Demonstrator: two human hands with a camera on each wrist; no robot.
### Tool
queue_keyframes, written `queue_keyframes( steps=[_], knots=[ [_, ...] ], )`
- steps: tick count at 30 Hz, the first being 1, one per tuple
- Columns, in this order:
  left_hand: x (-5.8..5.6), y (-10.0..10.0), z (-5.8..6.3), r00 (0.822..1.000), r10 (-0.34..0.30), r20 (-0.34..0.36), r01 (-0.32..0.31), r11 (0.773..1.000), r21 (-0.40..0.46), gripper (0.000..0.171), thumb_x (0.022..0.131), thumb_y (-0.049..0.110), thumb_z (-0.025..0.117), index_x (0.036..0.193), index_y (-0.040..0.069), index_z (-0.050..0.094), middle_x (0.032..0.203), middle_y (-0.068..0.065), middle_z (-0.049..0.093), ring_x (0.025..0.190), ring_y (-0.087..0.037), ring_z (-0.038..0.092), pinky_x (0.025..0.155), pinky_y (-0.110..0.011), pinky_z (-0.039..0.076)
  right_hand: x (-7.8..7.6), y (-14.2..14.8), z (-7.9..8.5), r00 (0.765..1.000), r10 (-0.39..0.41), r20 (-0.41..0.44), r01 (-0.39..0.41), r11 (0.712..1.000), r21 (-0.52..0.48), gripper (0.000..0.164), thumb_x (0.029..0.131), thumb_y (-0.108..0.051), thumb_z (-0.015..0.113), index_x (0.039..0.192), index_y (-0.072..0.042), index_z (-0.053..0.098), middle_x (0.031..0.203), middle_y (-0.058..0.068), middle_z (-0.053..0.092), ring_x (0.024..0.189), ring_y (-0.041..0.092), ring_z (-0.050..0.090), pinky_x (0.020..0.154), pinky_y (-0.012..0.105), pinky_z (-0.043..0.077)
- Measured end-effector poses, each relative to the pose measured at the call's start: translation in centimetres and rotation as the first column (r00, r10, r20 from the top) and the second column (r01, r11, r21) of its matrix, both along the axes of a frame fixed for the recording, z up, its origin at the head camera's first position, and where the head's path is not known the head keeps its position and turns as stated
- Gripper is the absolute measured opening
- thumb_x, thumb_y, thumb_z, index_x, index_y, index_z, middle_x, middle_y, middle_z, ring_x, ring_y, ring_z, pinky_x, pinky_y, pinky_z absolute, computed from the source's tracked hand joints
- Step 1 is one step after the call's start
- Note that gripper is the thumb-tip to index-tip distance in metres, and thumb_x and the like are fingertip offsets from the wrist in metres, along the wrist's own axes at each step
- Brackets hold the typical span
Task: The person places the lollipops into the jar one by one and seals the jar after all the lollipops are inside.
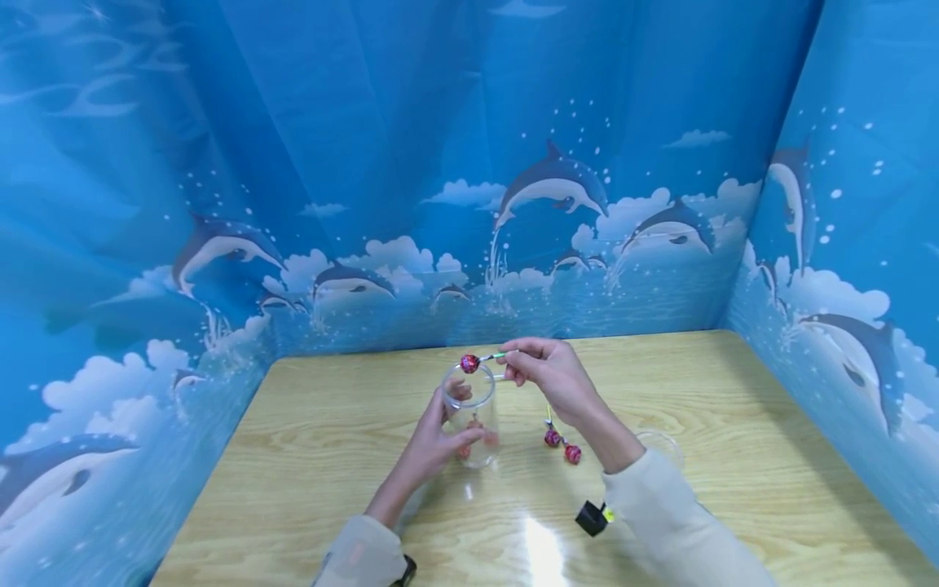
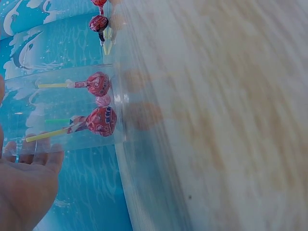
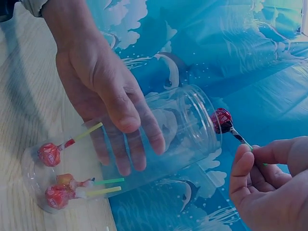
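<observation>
A clear plastic jar (image 1: 480, 412) stands upright on the table, and my left hand (image 1: 436, 440) holds it round the side, thumb in front and fingers behind. Inside at its bottom lie several red-wrapped lollipops (image 3: 57, 196) with yellow and green sticks. My right hand (image 1: 550, 375) pinches the green stick of another lollipop (image 1: 469, 364), whose red head is at the jar's open mouth; in the right wrist view this head (image 3: 222, 120) shows right by the rim. Two more lollipops (image 1: 572, 453) lie on the table to the right of the jar.
A round clear lid (image 1: 663, 447) lies on the wooden table (image 1: 315, 456), partly behind the right forearm. A small black box (image 1: 591, 518) shows beside the right sleeve. Blue curtains (image 1: 381, 163) with printed dolphins surround the table's back and sides.
</observation>
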State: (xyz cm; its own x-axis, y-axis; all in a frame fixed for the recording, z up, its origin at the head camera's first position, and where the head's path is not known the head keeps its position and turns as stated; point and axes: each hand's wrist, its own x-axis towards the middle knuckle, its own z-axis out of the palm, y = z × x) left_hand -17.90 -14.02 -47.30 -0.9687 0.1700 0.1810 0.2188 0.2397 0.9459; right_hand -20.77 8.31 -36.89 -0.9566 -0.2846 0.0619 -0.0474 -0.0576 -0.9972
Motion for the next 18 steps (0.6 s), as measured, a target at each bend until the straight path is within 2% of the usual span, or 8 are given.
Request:
queue_keyframes(
  steps=[6,11,14,18],
  knots=[
    [0.08,0.00,0.02,1.000,-0.003,-0.002,0.003,1.000,0.014,0.083,0.083,0.012,0.087,0.152,0.013,0.041,0.146,-0.018,0.054,0.135,-0.040,0.051,0.116,-0.063,0.036,-0.14,-0.52,-0.30,1.000,0.010,0.003,-0.010,1.000,0.028,0.023,0.102,-0.006,0.063,0.121,0.007,0.069,0.088,0.008,0.069,0.078,0.017,0.063,0.071,0.028,0.057],
    [0.13,0.06,0.03,1.000,0.007,0.013,-0.008,1.000,0.016,0.087,0.082,0.012,0.088,0.154,0.014,0.040,0.147,-0.017,0.055,0.134,-0.037,0.052,0.116,-0.061,0.036,-0.19,-0.75,-0.35,1.000,0.011,-0.006,-0.011,0.998,0.065,0.022,0.102,-0.007,0.064,0.119,0.006,0.070,0.093,0.016,0.070,0.078,0.018,0.063,0.071,0.028,0.057],
    [0.13,0.05,0.10,1.000,0.004,0.014,-0.004,1.000,0.005,0.087,0.083,0.012,0.087,0.155,0.014,0.038,0.147,-0.017,0.054,0.134,-0.038,0.051,0.115,-0.063,0.036,-0.23,-0.84,-0.17,0.999,0.015,-0.038,-0.010,0.991,0.133,0.022,0.101,-0.010,0.066,0.118,0.002,0.072,0.094,0.016,0.071,0.077,0.018,0.062,0.070,0.027,0.056],
    [0.14,0.01,0.26,1.000,-0.007,0.025,0.007,1.000,-0.005,0.088,0.085,0.014,0.086,0.157,0.017,0.036,0.148,-0.018,0.052,0.136,-0.038,0.050,0.115,-0.064,0.036,-0.33,-0.94,0.11,0.993,0.034,-0.109,-0.009,0.973,0.230,0.024,0.100,-0.017,0.069,0.118,-0.003,0.074,0.093,0.010,0.073,0.079,0.020,0.064,0.071,0.029,0.057]
  ],
)
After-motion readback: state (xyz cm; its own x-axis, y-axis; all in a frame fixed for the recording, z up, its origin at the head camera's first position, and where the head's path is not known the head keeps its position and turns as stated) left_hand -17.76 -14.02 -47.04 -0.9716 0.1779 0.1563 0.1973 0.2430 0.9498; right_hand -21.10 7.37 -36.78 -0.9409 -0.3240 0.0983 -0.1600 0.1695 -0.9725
